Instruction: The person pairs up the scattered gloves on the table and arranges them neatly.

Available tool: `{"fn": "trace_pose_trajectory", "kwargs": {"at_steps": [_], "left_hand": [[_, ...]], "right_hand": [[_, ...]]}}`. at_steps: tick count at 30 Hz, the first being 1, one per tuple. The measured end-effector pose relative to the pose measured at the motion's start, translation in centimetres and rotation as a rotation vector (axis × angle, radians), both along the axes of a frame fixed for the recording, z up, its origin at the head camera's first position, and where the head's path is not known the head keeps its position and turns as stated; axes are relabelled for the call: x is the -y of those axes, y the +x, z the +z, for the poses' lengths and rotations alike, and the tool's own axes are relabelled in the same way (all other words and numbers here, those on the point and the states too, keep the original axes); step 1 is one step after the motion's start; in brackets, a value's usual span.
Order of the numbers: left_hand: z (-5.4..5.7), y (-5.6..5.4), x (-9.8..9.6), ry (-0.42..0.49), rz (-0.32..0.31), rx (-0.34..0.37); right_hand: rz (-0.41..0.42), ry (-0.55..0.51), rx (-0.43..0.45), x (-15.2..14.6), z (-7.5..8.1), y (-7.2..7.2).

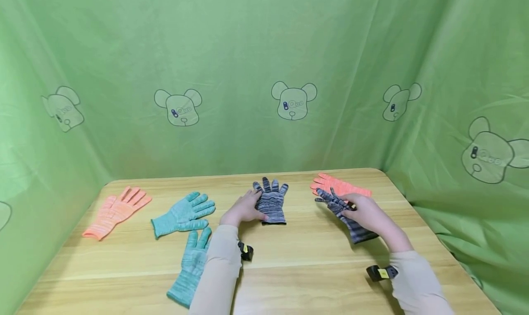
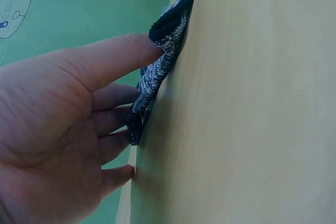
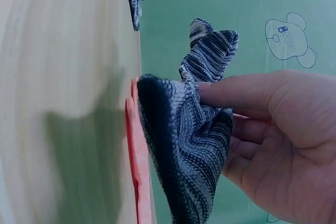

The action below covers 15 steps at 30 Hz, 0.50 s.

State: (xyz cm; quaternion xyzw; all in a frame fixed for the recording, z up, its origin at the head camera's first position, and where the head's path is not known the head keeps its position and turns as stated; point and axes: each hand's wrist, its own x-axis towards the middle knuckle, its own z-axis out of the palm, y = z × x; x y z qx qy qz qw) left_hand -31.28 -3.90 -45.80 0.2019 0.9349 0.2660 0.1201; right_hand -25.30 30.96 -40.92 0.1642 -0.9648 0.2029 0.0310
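Near the middle of the table, a dark grey striped knit glove [image 1: 272, 205] lies flat with its fingers pointing away. My left hand [image 1: 244, 207] is at its left side. In the left wrist view the thumb touches the glove's dark cuff [image 2: 167, 27], and the other fingers extend beside the fabric, fairly straight. On the right, my right hand [image 1: 368, 214] pinches a second grey striped glove [image 3: 194, 145] between thumb and fingers, above the table. That glove hangs creased, its cuff lower. Behind it a coral-pink glove [image 1: 343, 185] lies on the table, partly covered by the held glove.
Another coral glove [image 1: 117, 211] rests at the table's far left. Beside it is a teal glove [image 1: 183, 214]; a second teal glove [image 1: 188, 271] lies nearer, partly behind my left sleeve. Green curtains [image 1: 248, 44] with bear-head prints enclose the wooden table [image 1: 297, 287].
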Motion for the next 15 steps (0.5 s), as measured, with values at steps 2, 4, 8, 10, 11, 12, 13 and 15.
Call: {"fn": "trace_pose_trajectory", "kwargs": {"at_steps": [2, 4, 8, 10, 11, 12, 13, 15], "left_hand": [[0.0, 0.0, 0.1, -0.001, 0.001, -0.005], [0.0, 0.0, 0.1, 0.000, 0.003, -0.007], [0.0, 0.0, 0.1, 0.007, 0.006, -0.003], [0.0, 0.0, 0.1, 0.009, 0.006, -0.003], [0.0, 0.0, 0.1, 0.011, 0.005, -0.006], [0.0, 0.0, 0.1, 0.008, 0.004, -0.008], [0.0, 0.0, 0.1, 0.007, 0.003, -0.010], [-0.1, 0.0, 0.1, 0.008, 0.003, -0.012]], "right_hand": [[0.004, -0.008, -0.010, 0.2, 0.2, -0.1], [0.009, -0.016, -0.012, 0.5, 0.3, -0.2], [0.011, -0.026, -0.010, 1.0, 0.7, -0.4], [0.012, -0.025, -0.016, 1.2, 0.8, -0.5], [0.012, -0.025, -0.018, 1.3, 0.9, -0.5], [0.012, -0.024, -0.022, 1.4, 0.9, -0.6], [0.009, -0.025, -0.022, 1.5, 1.0, -0.6], [0.004, -0.028, -0.017, 1.7, 1.1, -0.7]]}}
